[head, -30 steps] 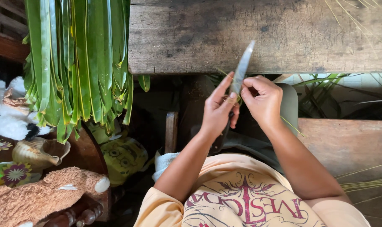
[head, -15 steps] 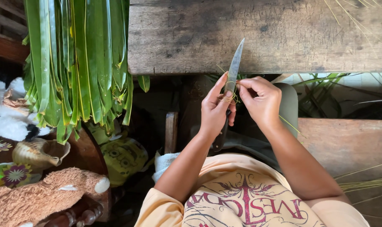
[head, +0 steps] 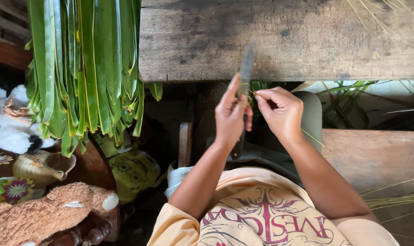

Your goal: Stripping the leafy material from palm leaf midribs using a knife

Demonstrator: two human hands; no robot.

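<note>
Knife blade has swung left and blurs – the stripping stroke is under way.
Left hand (head: 230,116) is closed round the knife (head: 245,64), right hand (head: 280,111) pinches a thin leaf strip (head: 252,92) against the blade, just before the table (head: 307,41) edge.

Both forearms reach forward, left hand (head: 230,115) closed in a grip, right hand (head: 282,113) pinching — fingertips nearly meeting.

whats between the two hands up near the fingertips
In the head view, a thin pale leaf fibre runs from the right hand to the grey knife blade in the left hand.
</note>
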